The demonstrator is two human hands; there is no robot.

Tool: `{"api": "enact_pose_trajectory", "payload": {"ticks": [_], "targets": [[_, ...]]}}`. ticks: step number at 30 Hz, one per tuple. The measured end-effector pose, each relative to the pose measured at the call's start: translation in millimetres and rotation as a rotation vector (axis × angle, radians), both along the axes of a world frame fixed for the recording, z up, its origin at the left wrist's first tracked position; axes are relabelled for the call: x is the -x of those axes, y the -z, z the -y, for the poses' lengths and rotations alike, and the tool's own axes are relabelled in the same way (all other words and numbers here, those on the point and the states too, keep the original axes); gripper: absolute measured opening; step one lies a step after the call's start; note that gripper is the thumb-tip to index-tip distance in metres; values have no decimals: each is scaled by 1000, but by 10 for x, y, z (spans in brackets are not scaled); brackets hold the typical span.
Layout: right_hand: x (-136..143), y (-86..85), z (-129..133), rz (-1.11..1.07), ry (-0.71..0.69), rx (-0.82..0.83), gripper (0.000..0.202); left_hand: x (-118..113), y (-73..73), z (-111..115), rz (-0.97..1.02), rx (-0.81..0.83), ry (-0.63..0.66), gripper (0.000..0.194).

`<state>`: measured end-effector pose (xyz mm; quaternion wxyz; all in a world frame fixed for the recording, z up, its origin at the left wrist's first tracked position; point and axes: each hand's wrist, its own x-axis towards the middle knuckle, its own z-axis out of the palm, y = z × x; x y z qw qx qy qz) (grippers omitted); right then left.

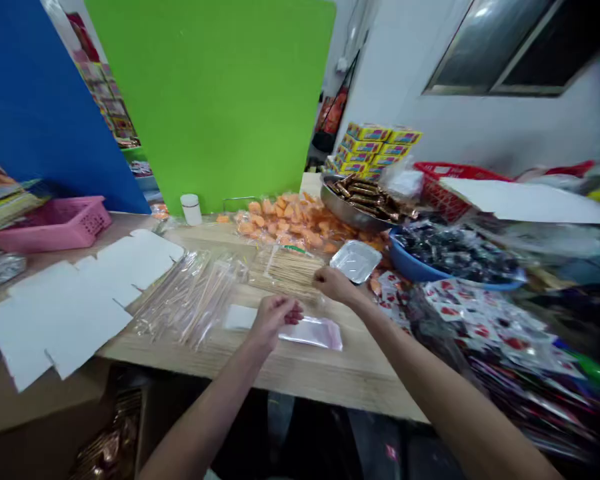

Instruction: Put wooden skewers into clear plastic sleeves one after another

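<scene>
My left hand (275, 321) hovers over a flat stack of clear plastic sleeves (313, 332) near the table's front. Its fingers are loosely curled and apart, and nothing shows in them. Closed, with its fingertips pinched together, my right hand (336, 285) is at the right end of a bundle of thin wooden sticks (293, 267). Whether a stick is between those fingers cannot be made out. Just behind the right hand sits a square foil tray (356, 261). To the left lies a pile of sticks in clear sleeves (190, 293).
Orange wrapped pieces (285, 220) spread along the back. At right stand a metal bowl (347, 212) of brown-wrapped sticks, a blue basin (405, 265) of dark packets and heaped printed packets (473, 310). White card sheets (80, 300), a pink basket (75, 230) and a white tub (191, 211) are left.
</scene>
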<state>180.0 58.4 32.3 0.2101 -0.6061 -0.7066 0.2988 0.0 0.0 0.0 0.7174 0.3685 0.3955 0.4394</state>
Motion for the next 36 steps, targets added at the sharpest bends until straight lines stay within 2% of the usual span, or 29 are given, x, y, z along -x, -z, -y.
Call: {"api": "enact_pose_trajectory", "payload": {"ticks": [5,9,11,13,15,18,20,22,26,29,32,34,36], "targets": [[-157,4,562,-60,-91,113,26,-217,-94,68,112,29,-123,40],[-218,113,906,-336,-142,295,29,-347,-51,232,129,22,-184,41],[-254,162,1026,-411,-121,308,31,-379,-11,317,139,47,-211,40],[-303,206,1122,-392,-54,243,35,-391,19,386,154,77,-241,40],[-353,253,1201,-366,101,148,39,-397,30,435,168,95,-265,39],[-383,325,1281,-534,390,94,48,-422,12,492,189,106,-274,37],[-364,342,1306,-642,460,91,50,-453,-12,532,197,106,-260,36],[-328,316,1324,-533,392,42,46,-485,-31,573,198,106,-250,35],[-259,220,1408,-92,189,-110,29,-534,-24,659,197,115,-267,35],[-259,217,1499,-18,136,-114,24,-560,19,762,194,119,-261,32],[-354,259,1537,20,165,-119,25,-554,54,918,74,86,-156,27],[-463,271,1521,93,205,-125,25,-522,61,1025,-159,-82,-11,23],[-581,249,1488,230,232,-147,23,-483,67,1096,-479,-435,124,18]]}}
